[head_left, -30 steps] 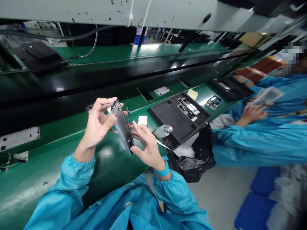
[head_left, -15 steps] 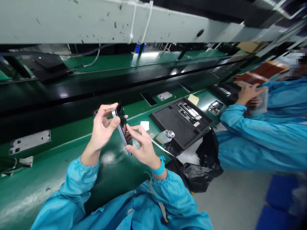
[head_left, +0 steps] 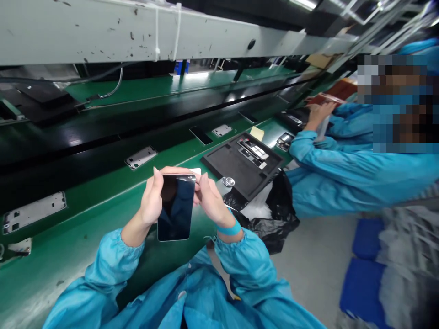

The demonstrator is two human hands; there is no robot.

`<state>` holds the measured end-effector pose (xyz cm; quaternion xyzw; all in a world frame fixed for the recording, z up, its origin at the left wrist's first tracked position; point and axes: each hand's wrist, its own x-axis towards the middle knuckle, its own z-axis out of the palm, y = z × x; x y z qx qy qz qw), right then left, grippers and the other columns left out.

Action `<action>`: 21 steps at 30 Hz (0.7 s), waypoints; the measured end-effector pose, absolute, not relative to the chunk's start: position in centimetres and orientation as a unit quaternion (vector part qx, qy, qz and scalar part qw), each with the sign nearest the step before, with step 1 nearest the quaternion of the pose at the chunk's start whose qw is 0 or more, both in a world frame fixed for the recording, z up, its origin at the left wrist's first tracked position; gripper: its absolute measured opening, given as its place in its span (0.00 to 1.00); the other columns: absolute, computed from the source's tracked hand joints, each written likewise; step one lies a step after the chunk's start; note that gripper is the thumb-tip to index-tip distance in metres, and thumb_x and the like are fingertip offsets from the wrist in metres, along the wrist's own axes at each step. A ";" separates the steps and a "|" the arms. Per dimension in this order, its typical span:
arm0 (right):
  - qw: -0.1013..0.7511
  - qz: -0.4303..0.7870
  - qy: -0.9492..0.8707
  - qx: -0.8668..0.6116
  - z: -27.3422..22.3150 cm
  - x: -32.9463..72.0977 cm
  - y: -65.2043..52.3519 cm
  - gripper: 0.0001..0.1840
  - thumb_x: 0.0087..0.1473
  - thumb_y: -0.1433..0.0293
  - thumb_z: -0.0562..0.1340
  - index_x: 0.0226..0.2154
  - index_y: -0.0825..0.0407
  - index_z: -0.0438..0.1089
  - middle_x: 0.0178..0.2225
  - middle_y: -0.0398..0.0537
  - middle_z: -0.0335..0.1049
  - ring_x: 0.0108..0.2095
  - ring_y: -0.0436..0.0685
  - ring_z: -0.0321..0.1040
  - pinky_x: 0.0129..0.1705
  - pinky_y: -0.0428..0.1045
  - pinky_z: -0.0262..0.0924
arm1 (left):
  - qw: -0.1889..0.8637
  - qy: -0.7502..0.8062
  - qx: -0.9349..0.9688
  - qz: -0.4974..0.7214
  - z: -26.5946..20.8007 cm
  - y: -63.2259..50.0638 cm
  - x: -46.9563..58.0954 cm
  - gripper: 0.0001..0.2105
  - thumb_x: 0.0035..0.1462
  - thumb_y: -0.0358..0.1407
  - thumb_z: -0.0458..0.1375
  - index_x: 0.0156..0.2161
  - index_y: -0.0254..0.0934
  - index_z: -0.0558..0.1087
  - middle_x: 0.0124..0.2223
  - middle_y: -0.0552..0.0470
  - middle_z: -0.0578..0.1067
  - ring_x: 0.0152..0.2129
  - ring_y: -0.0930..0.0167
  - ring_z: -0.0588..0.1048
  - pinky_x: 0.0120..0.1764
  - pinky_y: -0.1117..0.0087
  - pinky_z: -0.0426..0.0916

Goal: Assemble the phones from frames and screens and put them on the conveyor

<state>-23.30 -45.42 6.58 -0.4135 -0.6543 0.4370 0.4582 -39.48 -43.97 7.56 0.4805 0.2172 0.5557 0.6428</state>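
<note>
A smartphone (head_left: 176,212) with a dark, glossy screen faces me, held nearly upright above the green bench. My left hand (head_left: 150,198) grips its left side, thumb along the edge and fingers reaching behind the top. At the upper right corner, my right hand (head_left: 213,203) is closed against the phone's edge, its thumb raised; some of its fingertips are hidden. Just beyond the right hand stands a small bottle with a metal cap (head_left: 228,182). A white piece (head_left: 195,171) shows partly behind the hands.
Pale phone frames (head_left: 36,212) lie along the bench (head_left: 103,205), with a dark panel (head_left: 201,135) farther right. A black foam tray (head_left: 226,160) carries several phone parts. Black plastic bag (head_left: 274,228) hangs at the bench edge. A co-worker's blue sleeve (head_left: 318,157) is at right.
The phone has turned from edge-on to screen facing me and come lower. My right hand has shifted from its lower side to the upper right corner. The view has swung rightward.
</note>
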 end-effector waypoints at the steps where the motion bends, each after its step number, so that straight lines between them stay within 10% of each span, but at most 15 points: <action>1: 0.440 0.471 -0.644 -0.412 7.2 -23.0 -45.4 0.49 0.70 0.33 0.42 0.48 0.55 0.80 0.21 0.45 0.69 0.22 0.53 0.67 0.25 0.48 0.65 | 0.652 0.211 0.489 0.540 7.7 -44.3 -39.4 0.33 0.69 0.65 0.54 0.46 0.36 0.84 0.44 0.41 0.87 0.43 0.56 0.87 0.46 0.55 0.85; 8: 0.465 0.499 -0.612 -0.400 9.1 -22.5 -47.6 0.43 0.66 0.33 0.56 0.44 0.55 0.81 0.15 0.35 0.59 0.13 0.48 0.55 0.15 0.45 0.50 | 0.609 0.228 0.543 0.531 8.4 -46.5 -39.5 0.30 0.74 0.59 0.51 0.60 0.38 0.82 0.46 0.43 0.88 0.37 0.59 0.88 0.40 0.61 0.84; 12: 0.455 0.474 -0.634 -0.407 9.3 -22.5 -47.3 0.39 0.65 0.35 0.60 0.29 0.54 0.78 0.16 0.37 0.57 0.15 0.47 0.54 0.16 0.45 0.47 | 0.484 0.264 0.604 0.576 8.1 -47.1 -39.1 0.25 0.77 0.53 0.51 0.57 0.39 0.84 0.53 0.44 0.86 0.49 0.61 0.86 0.54 0.62 0.80; 21: 0.416 0.491 -0.653 -0.400 5.8 -23.8 -47.3 0.45 0.64 0.29 0.50 0.42 0.52 0.76 0.38 0.51 0.77 0.37 0.57 0.72 0.41 0.52 0.72 | 0.519 0.304 0.378 0.704 8.9 -43.6 -40.5 0.29 0.69 0.64 0.55 0.49 0.39 0.79 0.39 0.44 0.87 0.29 0.62 0.86 0.35 0.60 0.83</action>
